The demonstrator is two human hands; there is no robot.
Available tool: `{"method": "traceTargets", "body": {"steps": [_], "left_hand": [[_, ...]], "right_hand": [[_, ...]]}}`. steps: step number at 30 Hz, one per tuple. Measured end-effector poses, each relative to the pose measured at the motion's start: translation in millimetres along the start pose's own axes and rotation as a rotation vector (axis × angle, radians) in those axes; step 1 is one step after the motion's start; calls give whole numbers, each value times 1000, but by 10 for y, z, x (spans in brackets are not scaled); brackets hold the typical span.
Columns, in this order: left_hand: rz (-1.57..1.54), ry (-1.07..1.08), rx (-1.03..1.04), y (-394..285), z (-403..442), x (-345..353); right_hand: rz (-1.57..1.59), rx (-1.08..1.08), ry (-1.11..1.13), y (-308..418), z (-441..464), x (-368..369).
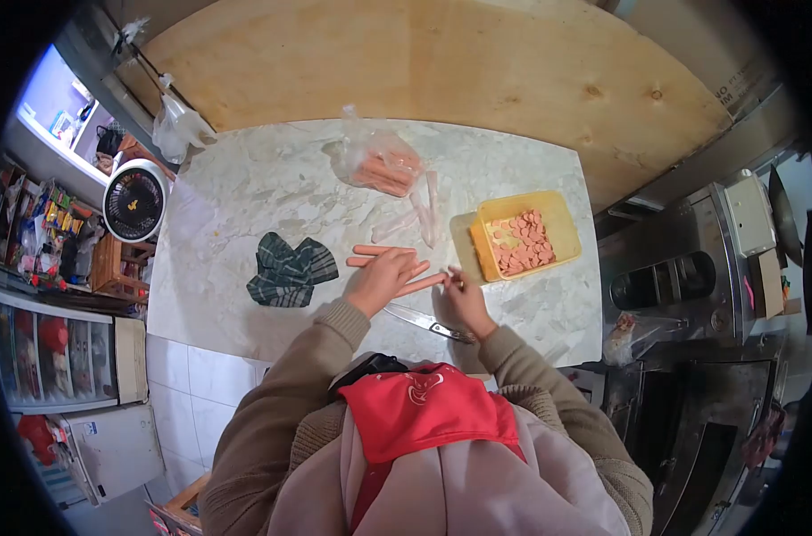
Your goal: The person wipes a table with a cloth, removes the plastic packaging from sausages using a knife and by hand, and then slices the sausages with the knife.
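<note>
- Marbled tabletop [205, 308], wooden panel [424, 62] beyond.
- Left hand [386, 279] palm-down over sausages [419, 284]; right hand [464, 302] curled at one's tip; cannot tell whether either grips.
- Cardboard [734, 76] reads "NO".

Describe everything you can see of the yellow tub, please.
The tub is an open, roughly rectangular box with rounded corners, in what looks like slightly see-through yellow plastic. No lid is on it. It sits upright on the pale, marble-patterned table, towards the right end, turned a little askew. Many thin, round pink slices lie loosely heaped inside, leaving part of the bottom bare. The right hand is nearby, but neither hand touches the tub.
</note>
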State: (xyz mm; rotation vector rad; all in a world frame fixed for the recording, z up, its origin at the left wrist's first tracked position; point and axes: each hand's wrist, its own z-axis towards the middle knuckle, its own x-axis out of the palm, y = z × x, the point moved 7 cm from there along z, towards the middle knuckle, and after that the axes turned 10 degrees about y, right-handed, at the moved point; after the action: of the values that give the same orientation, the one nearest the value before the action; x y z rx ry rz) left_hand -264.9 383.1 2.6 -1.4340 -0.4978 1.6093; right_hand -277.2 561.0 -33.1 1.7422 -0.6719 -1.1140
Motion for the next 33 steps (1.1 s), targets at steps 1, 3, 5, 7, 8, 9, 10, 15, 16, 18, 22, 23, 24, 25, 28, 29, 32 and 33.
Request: {"method": "traceTargets", "body": {"steps": [1, 3, 5, 7, 8, 9, 10, 15, 16, 18, 22, 23, 24, 25, 28, 29, 32, 33], "left_hand": [[-2, 5, 9, -30, 43, 4], [232, 83, -10, -124, 136, 30], [347, 125, -15, -156, 195, 58], [359, 115, -55, -55, 158, 17], [366, 112, -75, -42, 139, -31], [364, 118, -71, -41, 106, -81], [401, 93, -55, -56, 53, -166], [448, 82, -13, 83, -147, -273], [450, 81, -13, 75, -142, -279], [489, 85, -37, 72, -128, -281], [540, 100, -77, 75, -80, -363], [553, 110, -89, 88, -61, -375], [553, 107, -92, 144, -52, -383], [561, 127, -78, 235, -47, -370], [577, 167, -51, 296, -53, -374], [503, 184, -113, 265, -84, -431], [355, 216, -255, 205, -280, -541], [353, 234, -278, 212, -374, -545]], "right_hand": [[-21, 8, 31, -63, -156, 35], [-51, -8, 95, -15, -463, 92], [-59, -27, 122, 166, -695, 65], [-283, -115, 219, 343, -849, 87], [-393, -158, 267, 388, -891, 112], [-391, -152, 261, 386, -906, 97], [-442, -151, 275, 384, -925, 105], [-546, -165, 367, 280, -970, 182], [-549, -176, 402, 285, -969, 207], [-511, -207, 408, 320, -982, 209], [-417, -212, 461, 495, -1014, 188], [-398, -154, 498, 567, -1024, 167], [-379, -97, 536, 615, -1033, 158], [-380, -99, 540, 676, -1034, 148], [-474, -62, 553, 792, -1026, 122], [-474, -62, 557, 848, -1025, 115], [-518, -59, 579, 1002, -1027, 132], [-516, -61, 588, 1041, -1025, 140]]}}
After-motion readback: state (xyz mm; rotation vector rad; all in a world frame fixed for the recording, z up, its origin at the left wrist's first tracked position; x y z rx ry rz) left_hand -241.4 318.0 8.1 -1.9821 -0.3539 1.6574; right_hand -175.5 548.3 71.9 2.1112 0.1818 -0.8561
